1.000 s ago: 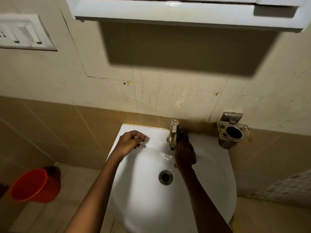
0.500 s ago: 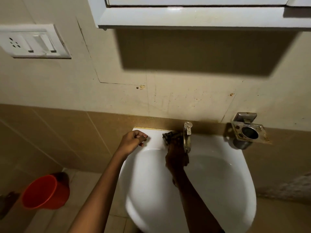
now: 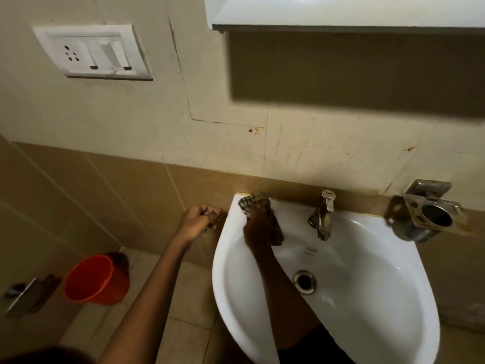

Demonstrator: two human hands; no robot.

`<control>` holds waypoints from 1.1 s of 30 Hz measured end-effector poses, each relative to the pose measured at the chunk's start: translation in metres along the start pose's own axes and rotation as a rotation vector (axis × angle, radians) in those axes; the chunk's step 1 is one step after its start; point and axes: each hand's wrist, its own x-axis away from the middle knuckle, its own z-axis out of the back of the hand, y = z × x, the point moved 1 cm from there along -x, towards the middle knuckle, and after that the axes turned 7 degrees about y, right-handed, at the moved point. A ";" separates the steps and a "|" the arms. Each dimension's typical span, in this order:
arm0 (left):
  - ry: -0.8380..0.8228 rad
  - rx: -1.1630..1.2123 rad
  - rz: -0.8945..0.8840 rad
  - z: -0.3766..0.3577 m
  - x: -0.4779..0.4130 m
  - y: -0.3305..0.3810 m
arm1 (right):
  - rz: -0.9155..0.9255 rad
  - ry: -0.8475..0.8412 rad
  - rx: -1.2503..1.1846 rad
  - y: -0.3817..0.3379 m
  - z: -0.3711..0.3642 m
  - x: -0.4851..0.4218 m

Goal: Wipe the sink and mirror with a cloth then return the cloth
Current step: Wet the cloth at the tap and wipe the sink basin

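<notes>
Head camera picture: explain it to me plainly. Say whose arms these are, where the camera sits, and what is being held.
There is no machine here. A person wears a camera on the head, looking down at their own two bare hands. The right hand presses a dark checked cloth on the back left corner of the white sink, left of the tap. The left hand is loosely curled beside the sink, holding nothing I can see. An orange bucket stands on the floor, and a metal holder hangs on the wall.
</notes>
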 end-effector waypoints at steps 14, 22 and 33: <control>0.007 -0.029 -0.008 -0.010 0.023 -0.004 | 0.502 -0.271 0.031 -0.023 -0.011 0.159; 0.092 -0.209 -0.004 -0.039 0.025 -0.023 | 0.572 -0.440 -0.078 0.015 0.078 0.213; 0.154 -0.518 -0.150 -0.072 0.020 -0.048 | 0.522 -0.527 -0.143 0.118 0.194 0.246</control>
